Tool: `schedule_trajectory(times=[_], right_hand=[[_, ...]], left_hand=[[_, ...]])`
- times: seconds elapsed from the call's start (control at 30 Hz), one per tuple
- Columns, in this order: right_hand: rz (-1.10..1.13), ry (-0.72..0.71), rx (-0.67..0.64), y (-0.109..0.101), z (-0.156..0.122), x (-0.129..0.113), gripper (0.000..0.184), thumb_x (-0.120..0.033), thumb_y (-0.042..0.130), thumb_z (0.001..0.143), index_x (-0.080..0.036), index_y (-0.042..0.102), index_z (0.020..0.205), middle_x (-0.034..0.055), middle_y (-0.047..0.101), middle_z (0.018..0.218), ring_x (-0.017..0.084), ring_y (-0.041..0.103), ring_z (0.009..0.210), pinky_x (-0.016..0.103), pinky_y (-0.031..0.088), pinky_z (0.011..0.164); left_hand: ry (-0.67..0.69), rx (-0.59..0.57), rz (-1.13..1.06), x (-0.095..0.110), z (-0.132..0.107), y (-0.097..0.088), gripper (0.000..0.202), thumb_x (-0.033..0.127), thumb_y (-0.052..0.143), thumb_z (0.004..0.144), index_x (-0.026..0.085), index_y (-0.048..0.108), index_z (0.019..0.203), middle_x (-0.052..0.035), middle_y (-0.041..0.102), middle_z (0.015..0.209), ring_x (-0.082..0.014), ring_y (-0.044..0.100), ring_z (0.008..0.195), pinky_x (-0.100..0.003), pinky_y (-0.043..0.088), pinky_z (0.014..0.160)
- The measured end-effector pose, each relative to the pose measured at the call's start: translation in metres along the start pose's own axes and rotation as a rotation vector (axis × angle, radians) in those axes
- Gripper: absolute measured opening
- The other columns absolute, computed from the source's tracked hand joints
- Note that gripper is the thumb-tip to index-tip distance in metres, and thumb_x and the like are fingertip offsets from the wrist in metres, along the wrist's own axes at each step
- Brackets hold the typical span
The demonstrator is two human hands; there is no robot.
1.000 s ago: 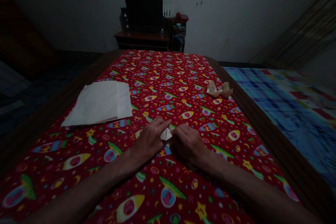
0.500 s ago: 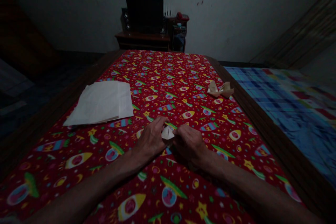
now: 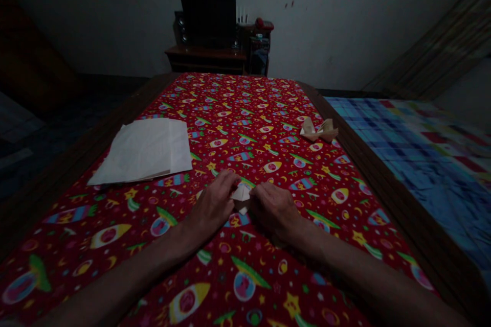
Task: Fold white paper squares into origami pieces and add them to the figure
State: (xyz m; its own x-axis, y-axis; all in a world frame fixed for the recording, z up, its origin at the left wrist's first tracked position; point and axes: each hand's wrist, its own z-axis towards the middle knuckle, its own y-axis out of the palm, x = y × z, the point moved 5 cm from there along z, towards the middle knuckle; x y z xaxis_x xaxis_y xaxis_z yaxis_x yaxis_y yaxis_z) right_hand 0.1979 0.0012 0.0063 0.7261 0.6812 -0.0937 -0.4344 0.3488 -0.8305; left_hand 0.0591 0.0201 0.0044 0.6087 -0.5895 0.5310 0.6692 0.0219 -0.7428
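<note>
Between my hands, low over the red patterned cloth, is a small piece of folded white paper with a crease near its middle. My left hand pinches its left side with curled fingers. The right side is gripped by my right hand, whose fingers are also closed. Much of the paper hides behind my fingers, and the dim light blurs its lower folds.
A stack of white paper sheets lies to the left. Folded paper shapes stand near the cloth's right edge. Beyond the far end are a dark screen and a red telephone. Right of the dark wooden border lies a blue checked sheet.
The paper's upper face looks wider and flatter, and more of its lower part shows between my hands. Both hands keep their hold. The whole view has shifted slightly.
</note>
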Motion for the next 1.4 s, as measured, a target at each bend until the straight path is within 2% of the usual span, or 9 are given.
schedule_trajectory(times=[0.1, 0.23, 0.47, 0.57, 0.7, 0.87, 1.03, 1.17, 1.4], right_hand=[[-0.108, -0.008, -0.070, 0.001, -0.002, -0.002, 0.014, -0.016, 0.044, 0.088, -0.018, 0.053, 0.078, 0.0014, 0.051, 0.066, 0.015, 0.043, 0.060, 0.028, 0.025, 0.050], [-0.140, -0.060, -0.112, -0.001, -0.003, -0.006, 0.006, -0.018, 0.051, 0.086, -0.019, 0.055, 0.083, 0.0020, 0.053, 0.070, 0.016, 0.044, 0.065, 0.028, 0.026, 0.052], [-0.131, -0.144, -0.210, -0.007, -0.007, -0.009, 0.013, -0.018, 0.056, 0.084, -0.016, 0.058, 0.097, 0.0049, 0.057, 0.081, 0.017, 0.044, 0.072, 0.027, 0.033, 0.055], [-0.114, -0.151, -0.279, -0.010, -0.008, -0.007, 0.019, -0.015, 0.057, 0.083, -0.016, 0.057, 0.103, 0.0071, 0.057, 0.087, 0.018, 0.045, 0.077, 0.028, 0.036, 0.058], [-0.070, -0.202, -0.364, -0.014, -0.008, -0.005, 0.026, -0.013, 0.057, 0.082, -0.013, 0.055, 0.108, 0.0092, 0.057, 0.090, 0.019, 0.045, 0.078, 0.029, 0.039, 0.061], [-0.020, -0.237, -0.330, -0.017, -0.008, -0.003, 0.022, -0.017, 0.053, 0.085, -0.014, 0.056, 0.107, 0.0088, 0.056, 0.088, 0.018, 0.043, 0.074, 0.029, 0.038, 0.060], [0.014, -0.184, -0.300, -0.016, -0.009, 0.000, 0.021, -0.018, 0.050, 0.085, -0.014, 0.058, 0.104, 0.0090, 0.058, 0.087, 0.019, 0.046, 0.077, 0.030, 0.038, 0.061], [0.037, -0.171, -0.240, -0.016, -0.010, 0.001, 0.017, -0.016, 0.047, 0.086, -0.014, 0.061, 0.097, 0.0081, 0.058, 0.083, 0.018, 0.047, 0.076, 0.029, 0.038, 0.062], [0.068, -0.157, -0.202, -0.015, -0.012, 0.001, 0.018, -0.017, 0.046, 0.086, -0.015, 0.060, 0.096, 0.0073, 0.057, 0.082, 0.017, 0.046, 0.074, 0.029, 0.038, 0.061]], left_hand=[[0.131, -0.060, 0.086, 0.009, -0.006, -0.006, 0.026, 0.003, 0.045, 0.083, 0.018, 0.052, 0.103, -0.0065, 0.054, 0.105, -0.0190, 0.052, 0.100, -0.033, 0.048, 0.085], [0.283, -0.081, 0.227, 0.019, -0.014, -0.013, 0.029, 0.014, 0.044, 0.091, 0.017, 0.050, 0.120, -0.0103, 0.057, 0.110, -0.0222, 0.054, 0.103, -0.038, 0.049, 0.086], [0.330, -0.152, 0.271, 0.018, -0.024, -0.007, 0.035, 0.009, 0.041, 0.091, 0.015, 0.048, 0.125, -0.0112, 0.058, 0.122, -0.0218, 0.052, 0.115, -0.039, 0.049, 0.094], [0.360, -0.214, 0.268, 0.016, -0.029, -0.003, 0.044, 0.003, 0.036, 0.089, 0.014, 0.043, 0.130, -0.0125, 0.052, 0.131, -0.0217, 0.045, 0.125, -0.040, 0.046, 0.100], [0.326, -0.315, 0.244, 0.014, -0.035, -0.001, 0.062, -0.003, 0.034, 0.082, 0.017, 0.030, 0.140, -0.0107, 0.041, 0.142, -0.0206, 0.031, 0.135, -0.043, 0.038, 0.107], [0.312, -0.381, 0.232, 0.017, -0.038, -0.003, 0.072, -0.005, 0.035, 0.076, 0.019, 0.024, 0.143, -0.0090, 0.034, 0.147, -0.0203, 0.023, 0.138, -0.045, 0.033, 0.110], [0.338, -0.418, 0.219, 0.025, -0.043, -0.005, 0.076, -0.004, 0.036, 0.070, 0.016, 0.026, 0.143, -0.0092, 0.032, 0.148, -0.0207, 0.022, 0.139, -0.047, 0.029, 0.111], [0.354, -0.463, 0.185, 0.031, -0.046, -0.004, 0.070, -0.002, 0.037, 0.074, 0.015, 0.030, 0.141, -0.0071, 0.034, 0.147, -0.0180, 0.024, 0.138, -0.039, 0.034, 0.110], [0.364, -0.455, 0.119, 0.043, -0.044, -0.011, 0.057, 0.004, 0.043, 0.081, 0.018, 0.041, 0.136, -0.0070, 0.043, 0.141, -0.0200, 0.037, 0.132, -0.038, 0.038, 0.108]])
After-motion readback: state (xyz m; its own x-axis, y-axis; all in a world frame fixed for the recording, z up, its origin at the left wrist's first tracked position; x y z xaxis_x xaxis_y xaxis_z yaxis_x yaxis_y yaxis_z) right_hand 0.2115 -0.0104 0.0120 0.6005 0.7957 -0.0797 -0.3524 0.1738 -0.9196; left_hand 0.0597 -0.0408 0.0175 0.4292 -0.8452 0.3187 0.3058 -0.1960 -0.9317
